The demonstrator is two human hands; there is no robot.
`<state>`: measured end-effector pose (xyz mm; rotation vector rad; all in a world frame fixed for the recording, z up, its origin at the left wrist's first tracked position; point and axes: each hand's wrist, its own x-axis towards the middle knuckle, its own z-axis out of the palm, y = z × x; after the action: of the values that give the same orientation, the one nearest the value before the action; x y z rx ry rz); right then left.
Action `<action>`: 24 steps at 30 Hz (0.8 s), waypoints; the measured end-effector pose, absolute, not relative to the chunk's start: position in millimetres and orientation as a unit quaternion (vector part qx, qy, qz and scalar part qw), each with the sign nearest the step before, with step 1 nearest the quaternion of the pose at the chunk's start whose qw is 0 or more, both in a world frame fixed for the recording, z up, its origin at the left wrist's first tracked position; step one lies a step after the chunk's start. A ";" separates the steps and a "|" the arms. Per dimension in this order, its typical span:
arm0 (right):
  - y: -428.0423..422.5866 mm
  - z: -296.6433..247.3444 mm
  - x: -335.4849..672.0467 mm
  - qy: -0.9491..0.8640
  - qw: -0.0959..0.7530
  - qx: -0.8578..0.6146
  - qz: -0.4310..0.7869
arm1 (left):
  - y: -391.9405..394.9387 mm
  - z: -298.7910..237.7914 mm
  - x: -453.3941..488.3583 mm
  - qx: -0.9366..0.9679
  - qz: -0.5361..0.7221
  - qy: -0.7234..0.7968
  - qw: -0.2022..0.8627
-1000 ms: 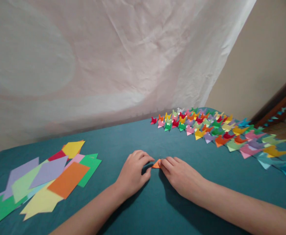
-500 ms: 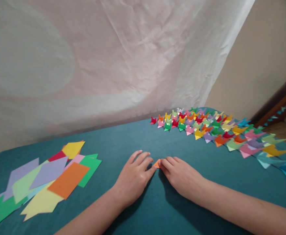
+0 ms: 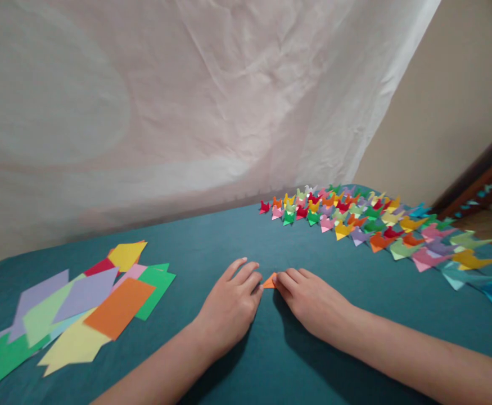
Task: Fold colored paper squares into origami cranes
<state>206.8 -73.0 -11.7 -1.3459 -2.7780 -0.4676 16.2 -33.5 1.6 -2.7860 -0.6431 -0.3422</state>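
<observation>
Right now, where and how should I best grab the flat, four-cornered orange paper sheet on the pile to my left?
I'd probably pinch the flat orange paper sheet at its near corner, coming from the right with your left hand. It lies uncovered on top, and its right edge beside that corner borders the teal surface.

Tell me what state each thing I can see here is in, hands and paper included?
Small orange paper: folded, pointed at its left end, partly hidden.
Right hand's grip: closed on that paper's right end.
Left hand's grip: fingers bent beside its left tip; pinching or not, unclear.
Coloured sheets: flat, loosely overlapping.
Paper birds: folded, grouped close together.
Pale hanging cloth: creased.
</observation>
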 end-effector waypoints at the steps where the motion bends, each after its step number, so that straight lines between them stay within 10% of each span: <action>1: -73.1 -11.3 206.7 -0.890 0.009 -0.431 -0.150 | -33.2 2.3 16.1 -0.960 -0.115 -0.219 0.129; 24: -78.3 -11.0 205.4 -0.888 0.002 -0.431 -0.163 | -40.8 -9.5 19.2 -0.965 -0.089 -0.240 0.057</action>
<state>205.4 -78.3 -11.0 -1.3507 -2.7847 -0.5115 19.2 -40.8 -9.5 -2.9277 -0.7267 -0.2687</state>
